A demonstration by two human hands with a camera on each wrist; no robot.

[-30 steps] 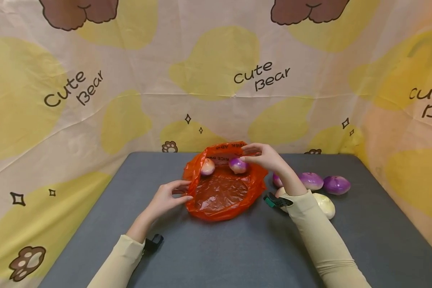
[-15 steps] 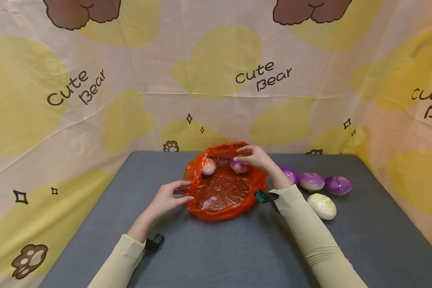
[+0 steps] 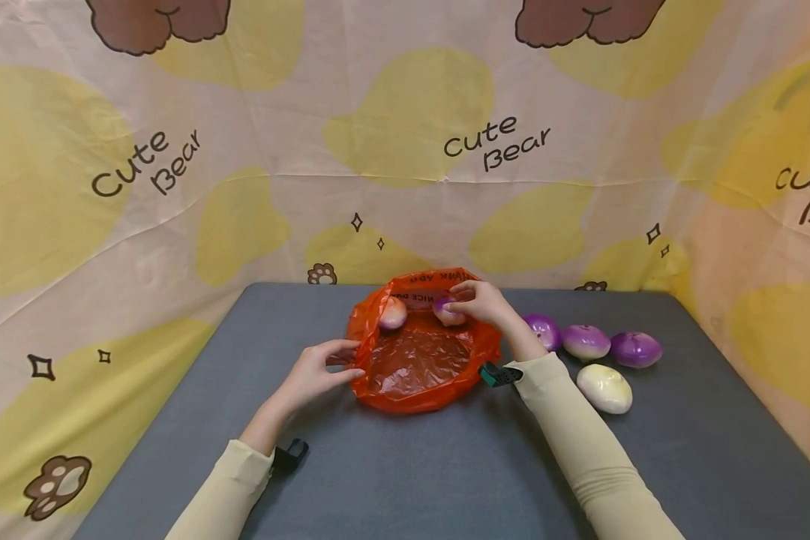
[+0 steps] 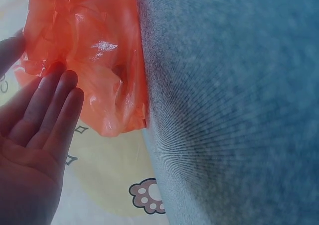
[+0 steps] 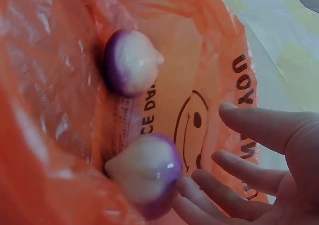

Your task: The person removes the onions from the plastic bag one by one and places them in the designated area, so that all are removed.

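The bag [image 3: 405,405] gapes on the worktop [image 3: 378,480], a left onion [image 3: 393,315] and a right onion [image 3: 452,319] inside. Its thin film could sag if the left hand [image 3: 319,367], straight fingers merely resting against it, shifts; the right hand [image 3: 482,301], its grip loose and spread beside the right onion (contact is hard to tell), might snag the rim.

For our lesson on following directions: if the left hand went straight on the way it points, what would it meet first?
The side of the orange bag. The fingertips of the left hand look right up against it, though exact contact is unclear.
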